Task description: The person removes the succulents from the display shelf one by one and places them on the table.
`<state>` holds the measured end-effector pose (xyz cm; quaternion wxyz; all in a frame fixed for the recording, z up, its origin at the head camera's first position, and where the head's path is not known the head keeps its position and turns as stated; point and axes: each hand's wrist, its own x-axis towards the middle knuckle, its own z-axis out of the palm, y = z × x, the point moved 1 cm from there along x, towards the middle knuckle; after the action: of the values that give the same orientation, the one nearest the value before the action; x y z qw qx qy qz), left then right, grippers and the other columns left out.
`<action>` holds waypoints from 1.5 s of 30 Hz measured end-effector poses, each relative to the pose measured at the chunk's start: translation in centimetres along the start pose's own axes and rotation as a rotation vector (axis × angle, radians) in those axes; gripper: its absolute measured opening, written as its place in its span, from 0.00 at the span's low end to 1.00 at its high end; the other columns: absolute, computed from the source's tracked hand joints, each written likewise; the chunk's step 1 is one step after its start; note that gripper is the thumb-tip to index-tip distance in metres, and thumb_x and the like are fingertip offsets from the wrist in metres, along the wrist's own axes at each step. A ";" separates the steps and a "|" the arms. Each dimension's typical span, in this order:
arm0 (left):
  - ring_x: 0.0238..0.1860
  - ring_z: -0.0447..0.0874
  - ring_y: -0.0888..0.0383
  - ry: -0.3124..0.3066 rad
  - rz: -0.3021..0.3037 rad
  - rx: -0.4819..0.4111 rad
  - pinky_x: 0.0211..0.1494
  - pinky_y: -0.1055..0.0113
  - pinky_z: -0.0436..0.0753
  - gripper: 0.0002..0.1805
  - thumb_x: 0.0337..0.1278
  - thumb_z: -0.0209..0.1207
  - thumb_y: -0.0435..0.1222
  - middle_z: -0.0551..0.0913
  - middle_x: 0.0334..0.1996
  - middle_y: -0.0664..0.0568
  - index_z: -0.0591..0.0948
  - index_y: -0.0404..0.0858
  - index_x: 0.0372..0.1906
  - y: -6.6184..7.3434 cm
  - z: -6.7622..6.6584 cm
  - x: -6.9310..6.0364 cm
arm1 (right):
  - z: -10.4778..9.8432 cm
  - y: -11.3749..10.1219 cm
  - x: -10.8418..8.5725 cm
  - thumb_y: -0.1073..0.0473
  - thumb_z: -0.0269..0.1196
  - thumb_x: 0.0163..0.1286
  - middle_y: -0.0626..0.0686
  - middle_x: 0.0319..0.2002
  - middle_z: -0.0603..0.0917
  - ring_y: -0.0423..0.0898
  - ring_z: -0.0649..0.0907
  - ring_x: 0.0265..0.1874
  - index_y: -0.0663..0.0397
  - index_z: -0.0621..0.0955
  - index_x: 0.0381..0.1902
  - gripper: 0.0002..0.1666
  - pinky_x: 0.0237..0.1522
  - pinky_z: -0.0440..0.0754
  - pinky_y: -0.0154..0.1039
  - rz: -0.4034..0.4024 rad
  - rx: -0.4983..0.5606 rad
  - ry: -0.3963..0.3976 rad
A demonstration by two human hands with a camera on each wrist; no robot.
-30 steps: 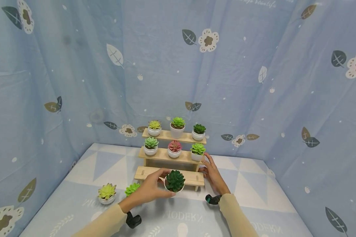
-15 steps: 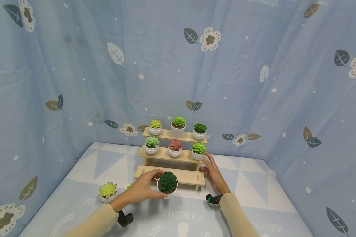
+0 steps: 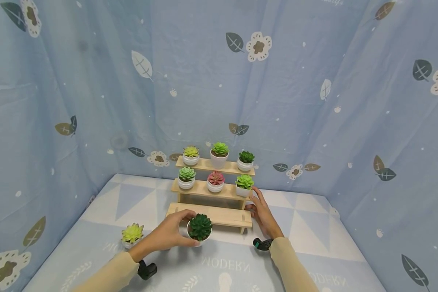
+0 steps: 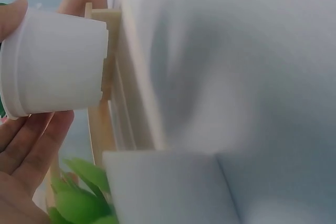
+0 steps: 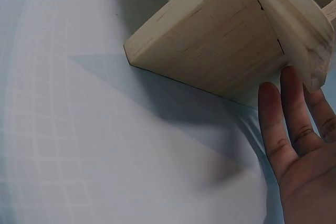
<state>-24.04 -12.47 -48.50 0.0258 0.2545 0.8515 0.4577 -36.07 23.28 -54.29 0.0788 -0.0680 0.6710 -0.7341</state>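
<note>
My left hand (image 3: 168, 233) grips a white round pot with a dark green succulent (image 3: 200, 227), held in front of the lowest tier of a wooden three-tier stand (image 3: 219, 215). In the left wrist view the white pot (image 4: 63, 64) lies between thumb and fingers, and a bright green succulent in a white pot (image 4: 168, 187) is beside it. My right hand (image 3: 263, 215) is at the stand's right side, its fingers extended; in the right wrist view the fingertips (image 5: 286, 77) are by the wooden side piece (image 5: 210, 35).
Three potted succulents stand on the top tier (image 3: 200, 164) and three on the middle tier (image 3: 200, 190). A yellow-green succulent (image 3: 132, 233) sits on the table at the left. A patterned blue curtain (image 3: 190, 81) hangs behind the stand.
My left hand has moved left with the dark green succulent, uncovering more of the lowest tier and covering the bright green plant on the table. The right hand has stayed beside the stand.
</note>
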 end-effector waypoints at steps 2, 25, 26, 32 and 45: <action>0.53 0.82 0.58 -0.001 0.004 0.011 0.59 0.48 0.80 0.44 0.43 0.81 0.55 0.82 0.53 0.58 0.77 0.42 0.64 -0.2 -0.1 0.0 | 0.0 0.0 0.1 0.40 0.54 0.81 0.59 0.63 0.69 0.51 0.81 0.45 0.26 0.55 0.80 0.36 0.45 0.80 0.45 -0.001 0.001 0.002; 0.52 0.84 0.58 -0.072 -0.010 0.150 0.57 0.54 0.82 0.45 0.38 0.81 0.57 0.84 0.54 0.55 0.79 0.40 0.61 -0.9 -0.4 0.4 | 0.1 0.1 0.0 0.41 0.54 0.81 0.59 0.65 0.67 0.52 0.81 0.46 0.26 0.56 0.79 0.35 0.49 0.80 0.48 0.007 0.000 0.005; 0.52 0.84 0.59 -0.075 -0.010 0.151 0.57 0.54 0.82 0.45 0.38 0.81 0.57 0.84 0.54 0.55 0.79 0.40 0.61 -0.9 -0.4 0.4 | 0.1 0.0 0.0 0.41 0.54 0.81 0.59 0.66 0.67 0.53 0.81 0.46 0.26 0.56 0.79 0.35 0.49 0.80 0.48 0.006 -0.002 0.006; 0.49 0.85 0.60 -0.082 0.007 0.179 0.55 0.56 0.83 0.43 0.37 0.83 0.55 0.85 0.52 0.56 0.80 0.41 0.61 -0.9 -0.2 0.5 | 0.0 0.1 0.0 0.40 0.54 0.81 0.59 0.67 0.66 0.53 0.81 0.47 0.24 0.55 0.79 0.35 0.49 0.80 0.48 0.014 -0.005 0.003; 0.37 0.79 0.70 -0.080 -0.018 0.274 0.56 0.44 0.68 0.43 0.35 0.82 0.57 0.83 0.43 0.65 0.81 0.44 0.60 -0.9 -0.2 0.7 | 0.1 0.0 0.0 0.40 0.54 0.81 0.60 0.66 0.67 0.53 0.80 0.47 0.23 0.56 0.79 0.34 0.50 0.79 0.48 0.014 -0.015 0.011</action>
<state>-25.07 -12.70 -48.91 0.0288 0.2661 0.9065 0.3266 -36.08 23.20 -54.26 0.0797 -0.0597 0.6772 -0.7290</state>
